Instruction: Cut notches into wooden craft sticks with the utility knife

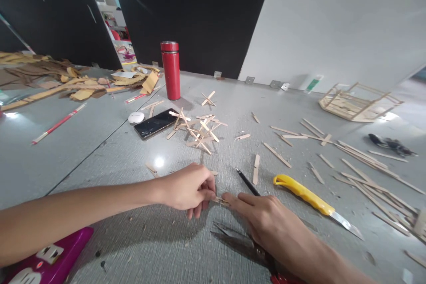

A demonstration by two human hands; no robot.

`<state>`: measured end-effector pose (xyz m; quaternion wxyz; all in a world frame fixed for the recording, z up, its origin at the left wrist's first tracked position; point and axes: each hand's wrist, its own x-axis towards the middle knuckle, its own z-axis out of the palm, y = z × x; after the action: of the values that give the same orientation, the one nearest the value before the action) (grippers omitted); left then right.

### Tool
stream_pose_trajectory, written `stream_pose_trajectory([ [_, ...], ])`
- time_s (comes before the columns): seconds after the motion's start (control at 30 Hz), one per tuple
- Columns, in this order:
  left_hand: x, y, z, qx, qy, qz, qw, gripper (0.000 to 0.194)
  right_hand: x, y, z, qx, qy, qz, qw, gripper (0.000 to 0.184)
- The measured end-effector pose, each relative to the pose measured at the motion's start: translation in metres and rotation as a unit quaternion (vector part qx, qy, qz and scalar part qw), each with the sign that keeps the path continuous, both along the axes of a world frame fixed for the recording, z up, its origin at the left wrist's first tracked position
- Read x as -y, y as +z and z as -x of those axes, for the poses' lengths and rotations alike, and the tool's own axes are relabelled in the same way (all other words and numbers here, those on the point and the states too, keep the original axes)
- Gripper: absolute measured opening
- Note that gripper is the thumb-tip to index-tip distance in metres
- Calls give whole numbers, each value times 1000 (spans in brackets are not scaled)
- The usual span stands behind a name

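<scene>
My left hand reaches in from the left, fingers curled and pinching one end of a small wooden stick piece just above the grey table. My right hand comes from the lower right, and its extended fingertips press the stick's other end. A black pen lies under or between my right fingers, its tip pointing away. Dark scissors or pliers lie beneath my right wrist, partly hidden.
A yellow utility knife lies right of my hands, blade out. Beyond sit a pile of cut stick pieces, a phone, a red flask, a stick frame and loose long sticks. A magenta power strip sits near left.
</scene>
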<state>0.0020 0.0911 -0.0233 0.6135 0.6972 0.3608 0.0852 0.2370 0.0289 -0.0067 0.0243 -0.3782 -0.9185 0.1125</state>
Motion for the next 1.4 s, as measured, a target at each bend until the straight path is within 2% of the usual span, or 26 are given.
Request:
stream_pose_trajectory([
  [0.13,-2,0,2,-5,-7,-4,1000,23,-2,-2,-6,-53,0,44,998,45],
  [0.47,-1,0,2,-2,-10,-2,1000,23,4,-6,-2,-2,-9,17,1000,53],
  [0.6,-3,-1,1,-1,-14,2,1000,23,4,-5,0,20,-9,3,1000,47],
  [0.77,-3,0,0,1,-16,4,1000,22,6,-8,3,57,4,-41,998,47],
  [1.0,-1,0,-1,1,-8,1,1000,22,11,-9,11,130,9,-97,987,34],
  [1.2,-3,-2,-3,9,-13,-9,1000,25,20,-12,18,149,10,-186,971,43],
  [1.4,-4,0,-4,6,-18,2,1000,23,27,-10,26,170,11,-262,950,46],
])
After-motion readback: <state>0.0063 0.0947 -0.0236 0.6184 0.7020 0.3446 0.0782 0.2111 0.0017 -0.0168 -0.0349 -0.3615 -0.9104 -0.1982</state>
